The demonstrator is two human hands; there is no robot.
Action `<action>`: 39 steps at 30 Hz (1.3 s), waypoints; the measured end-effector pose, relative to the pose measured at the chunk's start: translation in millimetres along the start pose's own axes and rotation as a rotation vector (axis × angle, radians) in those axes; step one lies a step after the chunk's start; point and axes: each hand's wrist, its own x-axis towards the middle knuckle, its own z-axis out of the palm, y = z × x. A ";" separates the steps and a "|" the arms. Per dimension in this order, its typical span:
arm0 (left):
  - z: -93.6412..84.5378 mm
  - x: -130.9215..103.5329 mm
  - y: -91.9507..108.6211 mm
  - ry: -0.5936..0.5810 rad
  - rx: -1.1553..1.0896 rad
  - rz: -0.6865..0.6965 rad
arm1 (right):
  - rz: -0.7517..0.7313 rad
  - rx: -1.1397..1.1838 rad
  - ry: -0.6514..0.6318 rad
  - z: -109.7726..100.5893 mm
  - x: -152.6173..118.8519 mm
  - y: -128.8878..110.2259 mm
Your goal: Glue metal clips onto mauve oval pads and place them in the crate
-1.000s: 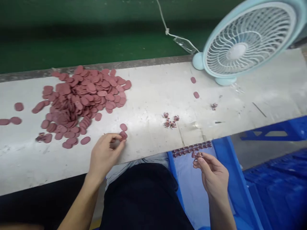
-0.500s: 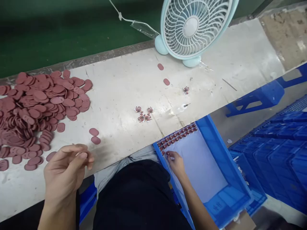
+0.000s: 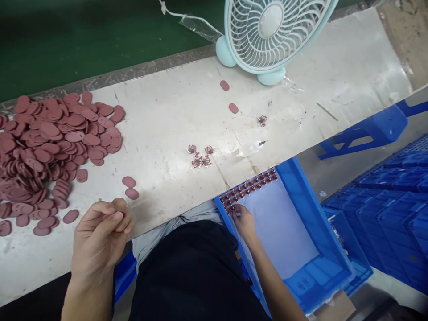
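Note:
My left hand [image 3: 102,238] hovers over the front of the table with thumb and fingers pressed together; what they hold, if anything, is hidden. Beside it lie two flat reddish ovals [image 3: 131,193]. A big heap of the same oval discs [image 3: 50,138] covers the table's left side. Down in the blue crate [image 3: 302,205], my right hand [image 3: 245,223] pinches a small dark-red piece at the left end of the rows of small dark-red pieces [image 3: 249,185]. Those rows stand along the crate's near-table edge, on a white sheet [image 3: 284,227].
A light-blue fan [image 3: 270,40] stands at the back of the table [image 3: 160,120]. Several small red-and-silver pieces [image 3: 200,160] lie mid-table. A clear bottle with a needle tip [image 3: 250,148] rests to their right. Stacked blue crates [image 3: 391,214] fill the right side.
My left hand has shifted slightly right, its fingers curled in a little more. The right hand stays at the end of the rows, its fingertips slightly farther in. The view has tilted a little.

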 end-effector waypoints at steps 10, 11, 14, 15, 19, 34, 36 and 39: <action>-3.9 1.5 2.7 0.124 -0.123 -0.082 | 0.054 0.081 -0.002 -3.3 2.4 -8.3; -5.2 1.4 2.8 0.135 -0.134 -0.086 | 0.063 0.104 0.007 -5.2 2.4 -10.8; -9.4 1.2 3.2 0.119 -0.158 -0.102 | 0.099 0.198 0.058 -15.0 1.3 -21.3; -10.6 1.2 3.5 0.092 -0.166 -0.105 | 0.112 0.240 0.083 -20.3 0.3 -26.1; -13.3 0.7 4.1 -0.030 -0.214 -0.109 | 0.121 0.499 0.200 -54.8 -6.0 -57.7; 15.7 -27.3 -20.2 -0.238 -0.297 -0.333 | -0.194 2.379 -0.905 -127.2 58.6 -230.3; 16.3 -27.3 -19.3 -0.262 -0.307 -0.341 | -0.189 2.374 -0.912 -130.0 75.5 -231.6; 16.2 -25.7 -19.1 -0.291 -0.339 -0.328 | -0.211 2.252 -0.832 -137.1 88.6 -234.1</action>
